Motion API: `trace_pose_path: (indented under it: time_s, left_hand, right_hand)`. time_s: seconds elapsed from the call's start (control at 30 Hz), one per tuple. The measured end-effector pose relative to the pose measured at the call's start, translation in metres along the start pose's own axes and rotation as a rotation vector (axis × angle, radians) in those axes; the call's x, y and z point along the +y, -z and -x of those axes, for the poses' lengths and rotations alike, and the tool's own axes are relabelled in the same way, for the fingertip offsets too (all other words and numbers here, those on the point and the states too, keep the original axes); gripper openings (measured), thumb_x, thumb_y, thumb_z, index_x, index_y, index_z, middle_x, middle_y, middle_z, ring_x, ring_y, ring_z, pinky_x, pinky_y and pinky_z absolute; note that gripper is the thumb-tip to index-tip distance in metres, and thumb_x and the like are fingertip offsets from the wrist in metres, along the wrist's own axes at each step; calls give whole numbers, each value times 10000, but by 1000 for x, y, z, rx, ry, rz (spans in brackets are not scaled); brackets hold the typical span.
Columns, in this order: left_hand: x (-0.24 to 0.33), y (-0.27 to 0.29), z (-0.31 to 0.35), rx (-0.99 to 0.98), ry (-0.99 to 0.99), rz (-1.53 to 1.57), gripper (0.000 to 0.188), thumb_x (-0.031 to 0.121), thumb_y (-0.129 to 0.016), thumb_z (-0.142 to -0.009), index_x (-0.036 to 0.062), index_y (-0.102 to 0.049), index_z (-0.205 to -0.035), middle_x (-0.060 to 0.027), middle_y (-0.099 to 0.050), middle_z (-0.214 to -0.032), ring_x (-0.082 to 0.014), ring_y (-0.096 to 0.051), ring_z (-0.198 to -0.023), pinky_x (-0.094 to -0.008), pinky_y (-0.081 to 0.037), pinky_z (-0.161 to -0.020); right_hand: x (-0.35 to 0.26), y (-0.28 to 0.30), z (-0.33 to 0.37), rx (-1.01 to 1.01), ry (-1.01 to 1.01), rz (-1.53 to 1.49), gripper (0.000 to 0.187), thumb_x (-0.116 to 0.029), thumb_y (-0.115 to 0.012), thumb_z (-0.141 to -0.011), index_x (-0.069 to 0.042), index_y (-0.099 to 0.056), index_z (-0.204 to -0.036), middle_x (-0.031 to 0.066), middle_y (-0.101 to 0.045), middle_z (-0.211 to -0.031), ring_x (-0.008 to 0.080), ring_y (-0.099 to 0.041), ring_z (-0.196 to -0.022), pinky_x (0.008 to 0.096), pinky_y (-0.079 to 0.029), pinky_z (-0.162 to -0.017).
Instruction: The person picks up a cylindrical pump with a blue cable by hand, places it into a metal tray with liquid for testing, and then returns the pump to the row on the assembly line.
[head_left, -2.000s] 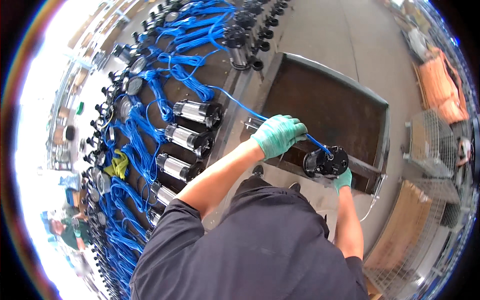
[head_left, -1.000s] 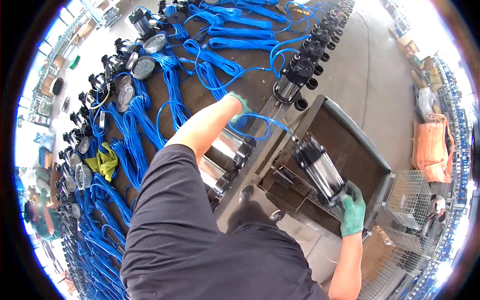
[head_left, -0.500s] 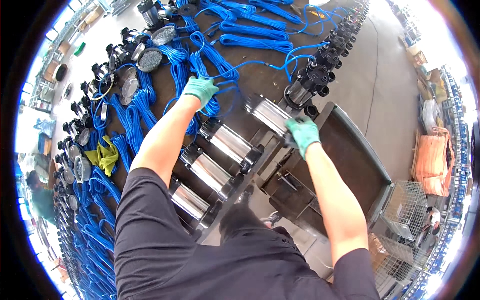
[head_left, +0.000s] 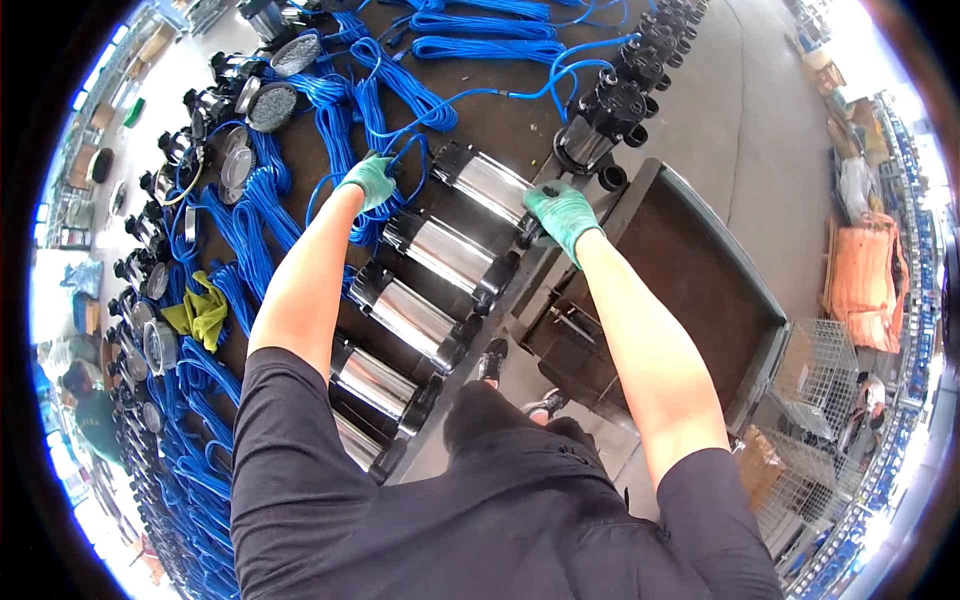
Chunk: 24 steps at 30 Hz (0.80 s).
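The right hand [head_left: 560, 214] grips the near end of a silver-and-black cylinder [head_left: 490, 183] at the table's [head_left: 508, 124] edge. The left hand [head_left: 371, 181] is at a blue cable bundle [head_left: 383, 208]; I can't tell whether its fingers are closed. Similar cylinders [head_left: 440, 250] lie alongside, nearer the person.

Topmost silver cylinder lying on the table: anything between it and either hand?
Right hand: nothing visible; it's on the silver cylinder, at the table-edge end. Left hand: yes, a loop of blue cable in the gap before the cylinder's far black end.
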<state>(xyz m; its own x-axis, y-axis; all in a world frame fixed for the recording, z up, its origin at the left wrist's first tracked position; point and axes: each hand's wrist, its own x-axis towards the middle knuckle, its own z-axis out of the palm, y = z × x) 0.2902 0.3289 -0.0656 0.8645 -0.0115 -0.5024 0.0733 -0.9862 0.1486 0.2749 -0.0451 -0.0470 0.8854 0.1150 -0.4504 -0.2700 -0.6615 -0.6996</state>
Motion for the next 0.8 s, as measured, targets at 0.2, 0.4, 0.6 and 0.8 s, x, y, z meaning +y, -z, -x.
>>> trace_pose_path:
  time_s: [0.2, 0.4, 0.6, 0.8]
  left_hand:
    - [-12, -16, -4, 141, -50, 293, 367, 140, -533, -951, 193, -720, -1262, -70, -563, -1519, -286, -371, -1504, -378, -223, -1289]
    - [-13, -29, -4, 215, -14, 10, 367, 183, -499, -971, 105, -722, -1252, -140, -651, -1389, -259, -501, -1400, -374, -254, -1274]
    - [-46, -45, -59, 141, -274, -14, 438, 204, -532, -934, 9, -650, -1308, -246, -616, -1380, -453, -504, -1320, -497, -349, -1186]
    - [-86, -16, -18, 27, -6, 1178, 452, 253, -693, -955, 64, -638, -1362, -52, -692, -1191, -183, -629, -976, -369, -528, -894]
  right_hand:
    - [-2, 5, 19, 9, 12, -339, 958, -613, -709, -901, 58, -403, -1512, 257, -619, -1406, 323, -630, -1270, 390, -467, -1089]
    - [54, 13, 179, 130, 75, -369, 619, -472, -633, -1017, -24, -529, -1432, 191, -711, -1133, 266, -718, -982, 361, -573, -868]
    - [222, 11, 384, 186, -368, -297, 376, -327, -602, -1036, -45, -650, -1280, 130, -741, -960, 185, -722, -701, 345, -593, -644]
    - [446, -100, 605, 664, -1064, -808, 371, -296, -581, -1020, -48, -618, -1293, 162, -715, -923, 257, -692, -623, 412, -591, -550]
